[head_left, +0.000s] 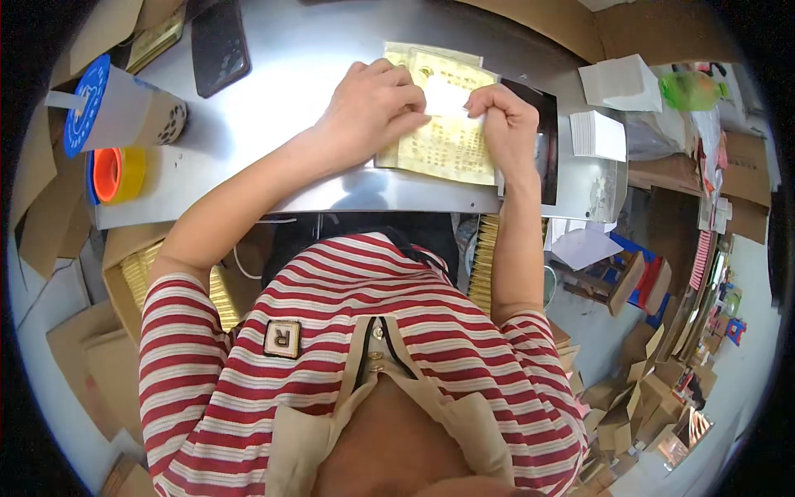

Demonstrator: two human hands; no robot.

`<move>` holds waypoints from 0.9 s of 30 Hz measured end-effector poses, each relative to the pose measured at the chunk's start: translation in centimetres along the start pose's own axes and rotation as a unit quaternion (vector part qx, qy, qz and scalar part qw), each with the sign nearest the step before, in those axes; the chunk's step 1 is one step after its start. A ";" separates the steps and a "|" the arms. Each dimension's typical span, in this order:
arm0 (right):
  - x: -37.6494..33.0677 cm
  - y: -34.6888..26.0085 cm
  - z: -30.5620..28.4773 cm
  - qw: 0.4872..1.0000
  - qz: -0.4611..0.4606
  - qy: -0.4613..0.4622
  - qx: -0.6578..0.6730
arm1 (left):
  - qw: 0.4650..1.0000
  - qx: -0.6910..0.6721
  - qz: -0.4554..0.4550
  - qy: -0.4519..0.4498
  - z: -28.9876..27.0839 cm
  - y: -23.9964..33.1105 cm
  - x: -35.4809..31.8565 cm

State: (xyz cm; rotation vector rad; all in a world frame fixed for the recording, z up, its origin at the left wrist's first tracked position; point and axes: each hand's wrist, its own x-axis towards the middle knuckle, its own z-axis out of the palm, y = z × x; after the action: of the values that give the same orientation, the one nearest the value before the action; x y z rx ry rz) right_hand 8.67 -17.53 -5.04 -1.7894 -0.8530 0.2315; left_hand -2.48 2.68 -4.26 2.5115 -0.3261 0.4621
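Note:
A small white slip [447,97] lies over a yellow, gold-patterned flat packet [447,153] on the metal table. My left hand [377,108] is closed at the slip's left edge, with thumb and forefinger pinching there. At the other edge, my right hand [507,120] has its fingers curled in and pinches the slip's right side. A second yellow packet edge shows underneath, toward the back. Whether the slip is stuck to the packet or only laid on it, I cannot tell.
On the left stand a bubble-tea cup [124,108] and tape rolls [118,176]. A dark phone [219,45] lies behind. To the right are a stack of white slips [598,135], a white paper stack [619,83] and a green bottle [691,89]. Cardboard boxes [95,356] surround the table.

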 end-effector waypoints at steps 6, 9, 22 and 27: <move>0.5 -1.3 1.3 0.995 0.077 0.064 -0.017 | 0.991 -0.102 -0.082 -0.009 0.2 0.4 -0.1; -0.5 -2.1 0.0 0.984 0.013 -0.103 -0.146 | 0.999 -0.032 -0.022 -0.025 0.7 0.5 -0.8; -3.9 2.7 -12.2 0.817 0.139 0.333 -0.449 | 0.980 0.120 0.156 -0.018 7.3 4.6 7.4; -4.5 2.8 -14.6 0.859 0.141 0.286 -0.401 | 0.974 0.144 0.118 -0.132 10.9 6.2 10.0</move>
State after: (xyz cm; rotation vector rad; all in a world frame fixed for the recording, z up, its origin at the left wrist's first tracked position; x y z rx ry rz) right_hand 14.45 -31.79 -2.87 -2.5644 -0.2358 -0.5415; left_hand 7.40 -9.89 -5.93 2.8386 -0.7115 0.2793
